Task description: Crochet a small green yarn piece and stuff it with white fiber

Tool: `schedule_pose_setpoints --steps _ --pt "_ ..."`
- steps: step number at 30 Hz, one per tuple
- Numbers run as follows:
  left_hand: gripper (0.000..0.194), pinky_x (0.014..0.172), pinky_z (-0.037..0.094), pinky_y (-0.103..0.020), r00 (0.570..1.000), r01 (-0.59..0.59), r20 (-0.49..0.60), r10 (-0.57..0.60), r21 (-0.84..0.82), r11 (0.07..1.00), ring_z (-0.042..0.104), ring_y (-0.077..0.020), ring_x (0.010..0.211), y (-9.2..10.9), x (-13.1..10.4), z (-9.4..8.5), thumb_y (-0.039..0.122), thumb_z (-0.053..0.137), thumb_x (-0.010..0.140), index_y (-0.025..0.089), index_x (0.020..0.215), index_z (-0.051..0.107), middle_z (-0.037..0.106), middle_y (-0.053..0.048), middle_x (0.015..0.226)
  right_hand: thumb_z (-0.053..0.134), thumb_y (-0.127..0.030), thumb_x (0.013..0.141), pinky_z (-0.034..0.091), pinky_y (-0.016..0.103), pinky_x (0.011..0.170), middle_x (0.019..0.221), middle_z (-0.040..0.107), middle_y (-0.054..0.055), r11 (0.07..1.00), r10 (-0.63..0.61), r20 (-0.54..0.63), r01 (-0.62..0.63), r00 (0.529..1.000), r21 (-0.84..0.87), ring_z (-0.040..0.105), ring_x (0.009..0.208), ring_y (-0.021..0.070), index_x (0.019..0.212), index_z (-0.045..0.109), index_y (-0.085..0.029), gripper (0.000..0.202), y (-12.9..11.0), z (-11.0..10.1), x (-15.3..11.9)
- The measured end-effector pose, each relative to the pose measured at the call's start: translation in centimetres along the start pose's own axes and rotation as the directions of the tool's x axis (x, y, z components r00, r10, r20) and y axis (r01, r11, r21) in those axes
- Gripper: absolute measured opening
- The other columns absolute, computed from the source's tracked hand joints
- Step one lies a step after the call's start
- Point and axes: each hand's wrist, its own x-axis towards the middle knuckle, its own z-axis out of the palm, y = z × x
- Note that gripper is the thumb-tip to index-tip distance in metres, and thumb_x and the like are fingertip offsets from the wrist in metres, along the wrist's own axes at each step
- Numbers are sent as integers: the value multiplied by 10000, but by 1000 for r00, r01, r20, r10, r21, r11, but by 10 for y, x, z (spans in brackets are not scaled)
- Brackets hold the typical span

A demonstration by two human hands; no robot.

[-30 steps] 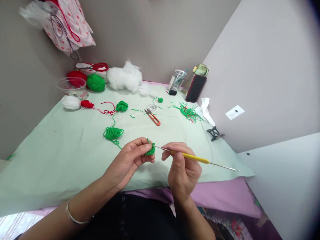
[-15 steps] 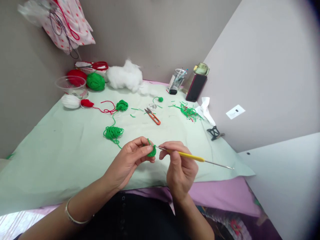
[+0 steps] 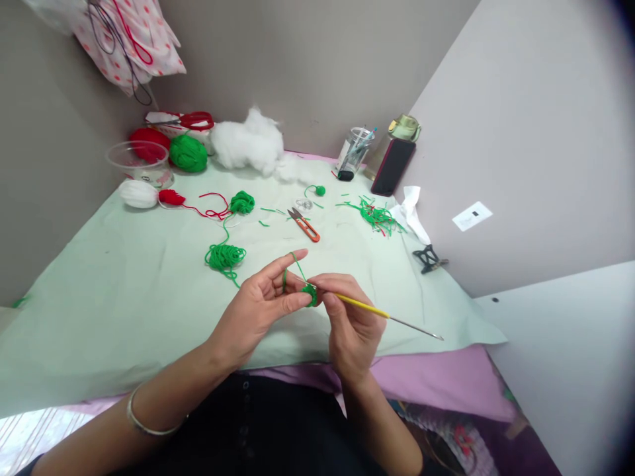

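My left hand [image 3: 268,297] pinches a small green crocheted piece [image 3: 311,295] between thumb and fingers. Its index finger is raised, with green yarn running from it down to the piece; yarn also loops around another finger. My right hand [image 3: 350,317] grips a crochet hook with a yellow handle [image 3: 362,305], its metal tip at the green piece and its other end pointing to the lower right. Left of my hands lies a loose green yarn bundle [image 3: 225,256], with a green ball [image 3: 242,203] behind it. Orange snips [image 3: 306,228] rest on the cloth beyond my hands.
Red yarn [image 3: 171,197], a white yarn ball [image 3: 139,194], a clear tub [image 3: 149,177] and white stuffing [image 3: 251,142] stand back left. Green scraps [image 3: 377,217], a pen jar [image 3: 354,153], a phone [image 3: 393,167] and a black clip [image 3: 429,259] are at the right.
My left index finger has lifted and stretched out, drawing the green yarn up. The green piece and hook tip have shifted slightly right, and my hands are closer together.
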Motion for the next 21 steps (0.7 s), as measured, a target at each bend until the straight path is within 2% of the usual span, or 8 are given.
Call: schedule_pose_setpoints --steps 5,10,16,21 --pt "595 931 498 -289 1000 -26 -16 27 13 1000 650 -144 914 0 -1 -2 168 871 790 277 1355 718 657 34 913 623 -236 1016 579 294 632 950 784 31 979 149 -41 -142 988 147 679 698 126 1025 772 -247 150 4 0 0" --pt "497 916 466 -270 999 -43 6 43 49 998 606 -136 890 0 -2 -4 224 833 851 286 1335 740 647 31 893 589 -335 1034 600 290 605 901 797 40 937 257 -37 -239 966 256 689 638 127 988 703 -216 171 7 -1 3" --pt "443 887 441 -282 1000 -25 -14 26 74 997 567 -159 882 2 -5 -2 272 814 869 263 1308 761 627 16 860 535 -327 1061 616 300 622 905 789 36 945 221 16 -219 975 242 717 652 133 994 682 -212 198 4 -5 4" --pt "411 867 427 -284 999 -35 -27 38 82 996 548 -163 866 1 -4 -1 288 800 881 260 1291 772 617 15 842 493 -209 1064 624 335 679 942 763 32 1000 26 37 -26 999 -5 723 731 145 1080 710 -245 220 -3 -9 -1"
